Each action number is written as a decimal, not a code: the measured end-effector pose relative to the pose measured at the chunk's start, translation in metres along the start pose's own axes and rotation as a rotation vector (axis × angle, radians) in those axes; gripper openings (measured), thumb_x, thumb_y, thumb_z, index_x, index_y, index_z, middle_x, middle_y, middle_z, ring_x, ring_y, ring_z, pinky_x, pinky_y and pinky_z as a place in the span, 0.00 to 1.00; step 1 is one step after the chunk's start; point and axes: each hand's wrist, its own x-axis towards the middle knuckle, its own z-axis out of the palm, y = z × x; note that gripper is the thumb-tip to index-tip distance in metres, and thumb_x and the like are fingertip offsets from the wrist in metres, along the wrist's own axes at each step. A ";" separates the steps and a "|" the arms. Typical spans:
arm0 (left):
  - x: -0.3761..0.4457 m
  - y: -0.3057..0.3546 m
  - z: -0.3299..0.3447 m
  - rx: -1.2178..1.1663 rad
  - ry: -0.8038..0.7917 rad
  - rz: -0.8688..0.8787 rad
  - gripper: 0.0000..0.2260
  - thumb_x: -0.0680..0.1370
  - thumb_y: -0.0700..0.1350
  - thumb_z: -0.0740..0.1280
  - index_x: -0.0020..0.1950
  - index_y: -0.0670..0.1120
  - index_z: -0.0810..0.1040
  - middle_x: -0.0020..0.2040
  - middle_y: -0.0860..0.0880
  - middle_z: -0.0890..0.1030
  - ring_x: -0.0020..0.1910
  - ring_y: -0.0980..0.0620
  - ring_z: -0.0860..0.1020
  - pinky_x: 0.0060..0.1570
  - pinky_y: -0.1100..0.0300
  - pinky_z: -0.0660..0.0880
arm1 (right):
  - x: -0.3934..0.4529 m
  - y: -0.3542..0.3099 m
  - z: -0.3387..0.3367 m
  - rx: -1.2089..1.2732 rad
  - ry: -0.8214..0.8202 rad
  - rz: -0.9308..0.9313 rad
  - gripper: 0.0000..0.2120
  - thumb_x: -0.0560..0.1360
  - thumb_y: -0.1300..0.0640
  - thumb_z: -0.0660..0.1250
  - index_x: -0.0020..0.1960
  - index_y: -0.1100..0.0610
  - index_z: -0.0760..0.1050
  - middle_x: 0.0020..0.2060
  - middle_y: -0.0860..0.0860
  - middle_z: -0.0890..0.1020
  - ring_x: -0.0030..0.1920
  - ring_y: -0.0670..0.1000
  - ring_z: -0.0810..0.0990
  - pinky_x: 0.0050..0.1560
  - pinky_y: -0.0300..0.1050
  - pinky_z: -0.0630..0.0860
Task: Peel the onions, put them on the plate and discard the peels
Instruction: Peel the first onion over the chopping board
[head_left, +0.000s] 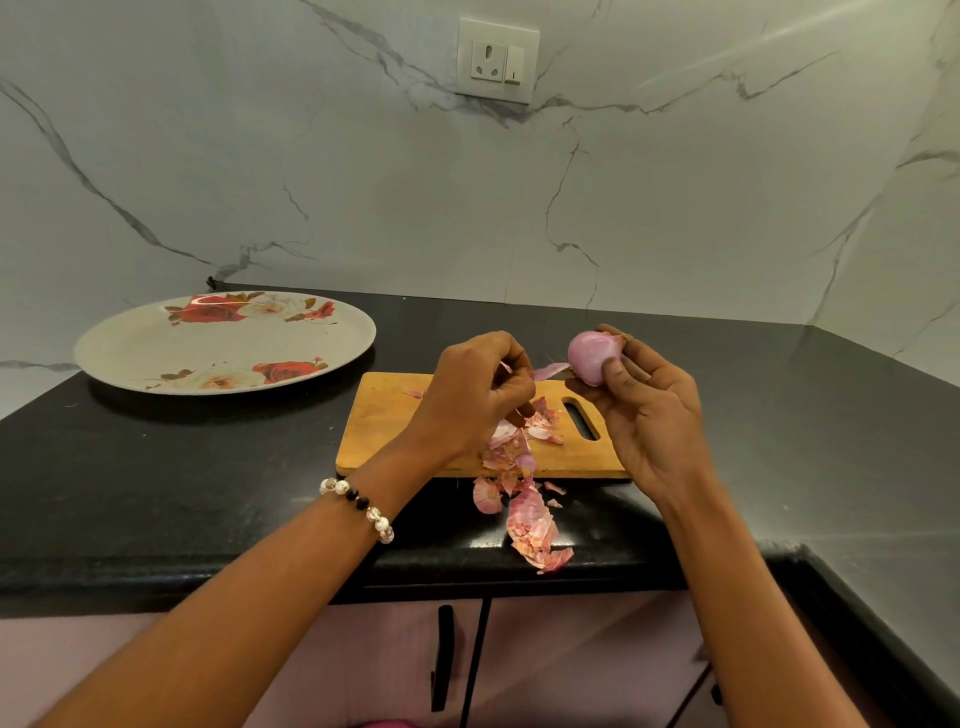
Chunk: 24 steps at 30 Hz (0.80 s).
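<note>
One onion (592, 358), mostly bare, sat right of centre, gripped in the right hand (644, 415) above the cutting board (415, 431). Left hand (478, 395) pinched a strip of peel (550, 371) coming off it. Risks: strip tearing short; slick onion slipping from the grip. One plate (156, 353), upper left, held no onions. One loose heap of peels (524, 499) spilled toward the counter (182, 493) edge and might drop off.

I see a glossy black speckled stone surface (208, 467) carrying a matt wooden board (395, 431). The plate (130, 353) looks smooth, slightly shiny, with printed roses. The onion (589, 358) is smooth and glossy; the peels (532, 525) look thin, dry, papery. The wall (415, 208) is polished marble.
</note>
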 end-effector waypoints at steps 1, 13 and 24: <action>0.000 -0.001 0.001 0.033 -0.025 0.036 0.02 0.77 0.36 0.65 0.45 0.41 0.75 0.39 0.48 0.78 0.35 0.55 0.82 0.35 0.59 0.80 | 0.000 0.000 0.000 0.004 0.015 0.012 0.21 0.65 0.58 0.73 0.57 0.62 0.77 0.51 0.55 0.84 0.52 0.54 0.85 0.48 0.44 0.83; 0.001 -0.005 0.007 0.221 -0.120 0.220 0.02 0.76 0.39 0.65 0.44 0.43 0.73 0.40 0.52 0.72 0.35 0.59 0.70 0.36 0.73 0.67 | 0.000 0.008 0.000 -0.186 0.072 0.042 0.10 0.80 0.67 0.60 0.56 0.58 0.76 0.54 0.56 0.82 0.53 0.54 0.83 0.51 0.45 0.83; 0.000 -0.003 0.002 0.180 -0.014 0.132 0.19 0.71 0.55 0.72 0.53 0.42 0.82 0.44 0.50 0.83 0.37 0.58 0.78 0.41 0.69 0.76 | -0.002 0.007 -0.003 -0.314 -0.084 -0.009 0.17 0.79 0.70 0.62 0.61 0.54 0.77 0.64 0.58 0.78 0.66 0.59 0.77 0.65 0.56 0.77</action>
